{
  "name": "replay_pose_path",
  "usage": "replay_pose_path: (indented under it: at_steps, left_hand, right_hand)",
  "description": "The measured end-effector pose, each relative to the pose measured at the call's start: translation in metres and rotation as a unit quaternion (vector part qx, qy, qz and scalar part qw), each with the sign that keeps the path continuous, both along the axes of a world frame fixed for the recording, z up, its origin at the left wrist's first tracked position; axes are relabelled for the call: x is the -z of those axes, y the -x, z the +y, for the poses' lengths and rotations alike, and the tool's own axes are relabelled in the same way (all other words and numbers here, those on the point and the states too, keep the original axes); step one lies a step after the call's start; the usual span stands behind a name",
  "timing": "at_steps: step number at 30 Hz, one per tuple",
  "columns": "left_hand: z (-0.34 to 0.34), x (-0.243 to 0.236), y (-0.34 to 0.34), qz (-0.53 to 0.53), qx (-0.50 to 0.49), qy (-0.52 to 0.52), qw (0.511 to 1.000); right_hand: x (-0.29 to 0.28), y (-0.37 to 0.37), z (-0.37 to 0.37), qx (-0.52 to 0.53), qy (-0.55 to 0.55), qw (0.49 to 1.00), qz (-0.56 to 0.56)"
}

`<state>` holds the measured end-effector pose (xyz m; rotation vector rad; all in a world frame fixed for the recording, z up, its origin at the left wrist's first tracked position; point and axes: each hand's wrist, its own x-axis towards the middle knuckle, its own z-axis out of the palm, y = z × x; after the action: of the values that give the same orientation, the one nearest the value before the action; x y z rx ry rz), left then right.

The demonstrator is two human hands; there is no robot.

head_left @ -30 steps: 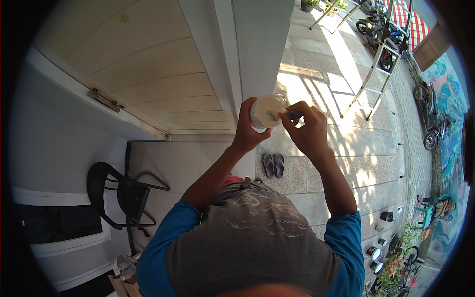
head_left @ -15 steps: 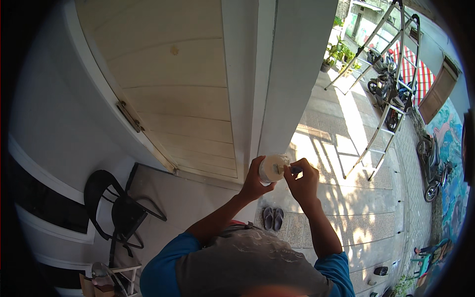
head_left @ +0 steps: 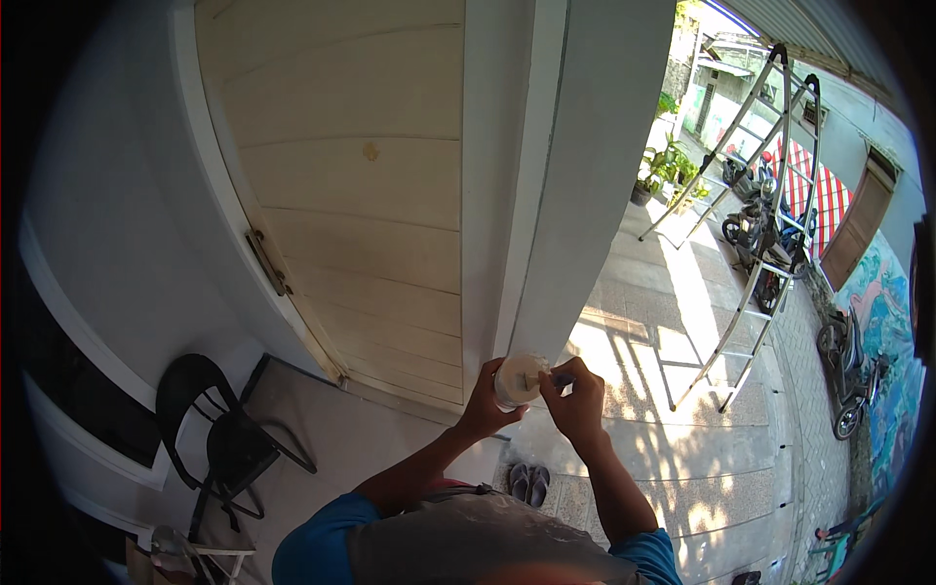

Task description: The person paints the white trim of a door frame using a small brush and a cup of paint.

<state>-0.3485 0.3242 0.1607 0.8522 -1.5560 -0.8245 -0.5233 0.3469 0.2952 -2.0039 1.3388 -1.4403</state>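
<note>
My left hand (head_left: 484, 404) is wrapped round the side of a translucent plastic tub (head_left: 509, 385), whose open top shows pale cream contents like paint. Pinched in the fingers of my right hand (head_left: 577, 402) is a small brush (head_left: 548, 378); its dark handle is mostly covered by the hand. The brush's tip reaches over the tub's right side, at or in the pale contents. Exactly how deep it sits is too small to tell. Both hands are out in front of my chest, near the foot of the grey-white pillar.
A cream panelled door (head_left: 351, 195) and a pillar (head_left: 595, 146) stand ahead. On the left is a black chair (head_left: 234, 448). Sandals (head_left: 527, 484) lie on the floor below my hands. A folding ladder (head_left: 746, 322) stands at right, with motorcycles (head_left: 850, 375) beyond.
The view has tilted upward, so the door and ladder show more and my hands appear lower and slightly left. Both hands keep their hold on the tub and the brush.
</note>
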Motion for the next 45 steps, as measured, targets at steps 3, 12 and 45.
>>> replay_pose_path:
  at_steps: [3,12,45]
  left_hand:
    - [0.003,-0.005,-0.002,-0.01,-0.004,-0.006,1.0]
    - [0.002,-0.014,-0.016,-0.001,-0.044,-0.003,0.999]
    - [-0.08,-0.024,-0.129,0.008,-0.027,0.018,0.999]
  right_hand:
    - [0.003,-0.003,-0.003,0.004,0.019,1.0,0.0]
    - [-0.002,-0.019,-0.013,-0.037,0.007,0.998,0.048]
    - [-0.001,-0.112,-0.086,-0.016,0.006,0.997,-0.073]
